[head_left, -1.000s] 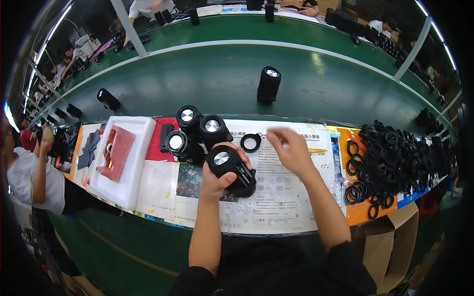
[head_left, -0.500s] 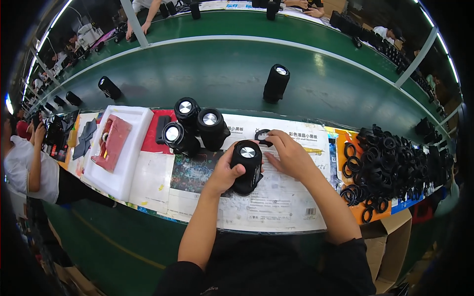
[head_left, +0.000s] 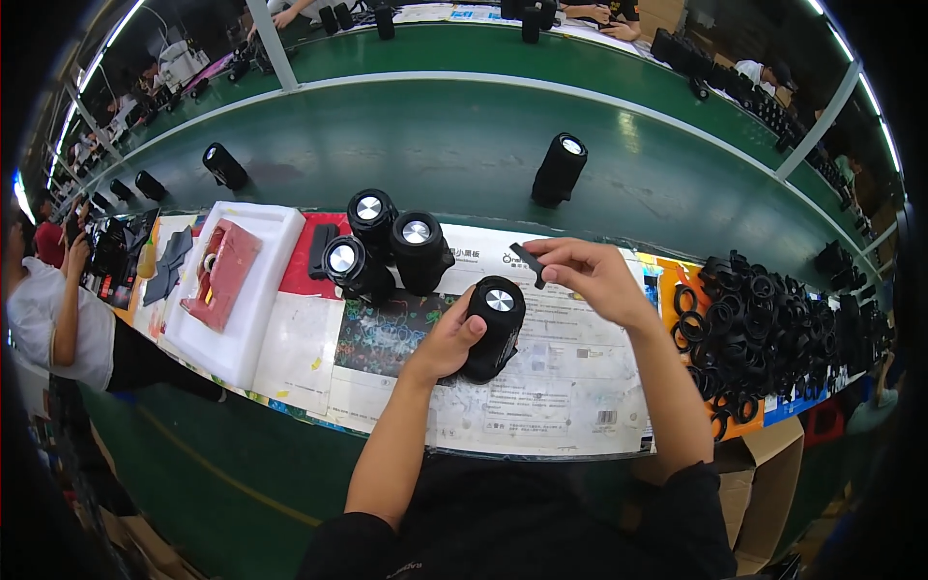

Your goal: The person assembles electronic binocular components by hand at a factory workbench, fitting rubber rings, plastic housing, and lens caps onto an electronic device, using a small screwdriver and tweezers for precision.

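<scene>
My left hand (head_left: 443, 346) is closed round a black cylindrical speaker (head_left: 495, 338), which stands tilted with its silver disc end facing up. In my right hand (head_left: 594, 280), a black ring (head_left: 528, 265) is pinched between thumb and fingers and shows almost edge-on. The ring is apart from the speaker, a little above and to its right. Just left of them, three more black speakers (head_left: 420, 253) stand grouped on the bench, silver ends up. A large pile of black rings (head_left: 744, 324) lies on the right side of the bench.
Beyond the bench runs a green conveyor (head_left: 387, 140) carrying spaced black speakers, one (head_left: 560, 172) straight ahead. To the left lie a white foam tray (head_left: 242, 358) with a pink pouch (head_left: 227, 275) and grey cloths (head_left: 170, 266). A cardboard box (head_left: 773, 483) sits below right.
My right hand has lifted slightly and moved right, and the ring has turned from face-on to nearly edge-on. The speakers on the conveyor have shifted right. My left hand keeps its hold.
</scene>
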Action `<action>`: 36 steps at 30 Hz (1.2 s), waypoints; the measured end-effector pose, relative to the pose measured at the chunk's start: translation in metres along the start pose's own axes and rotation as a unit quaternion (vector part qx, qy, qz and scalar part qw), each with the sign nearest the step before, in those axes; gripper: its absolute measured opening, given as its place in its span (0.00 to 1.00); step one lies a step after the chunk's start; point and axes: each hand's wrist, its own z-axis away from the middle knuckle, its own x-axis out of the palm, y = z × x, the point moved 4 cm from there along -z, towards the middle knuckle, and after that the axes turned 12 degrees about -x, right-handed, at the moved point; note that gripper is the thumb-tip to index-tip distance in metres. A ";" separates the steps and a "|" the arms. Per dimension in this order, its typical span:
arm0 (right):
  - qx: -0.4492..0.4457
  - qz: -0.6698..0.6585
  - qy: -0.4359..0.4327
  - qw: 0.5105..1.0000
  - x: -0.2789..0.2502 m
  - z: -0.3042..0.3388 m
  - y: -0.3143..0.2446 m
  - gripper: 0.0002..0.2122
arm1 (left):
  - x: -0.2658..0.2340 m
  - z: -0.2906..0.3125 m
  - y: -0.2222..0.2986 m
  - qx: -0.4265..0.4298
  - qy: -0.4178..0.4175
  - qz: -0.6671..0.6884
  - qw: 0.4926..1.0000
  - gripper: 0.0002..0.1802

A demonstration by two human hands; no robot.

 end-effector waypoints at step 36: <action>-0.149 0.242 -0.271 0.920 0.045 -0.002 -0.092 0.26 | 0.022 0.015 0.042 0.018 0.053 -0.130 0.990 0.42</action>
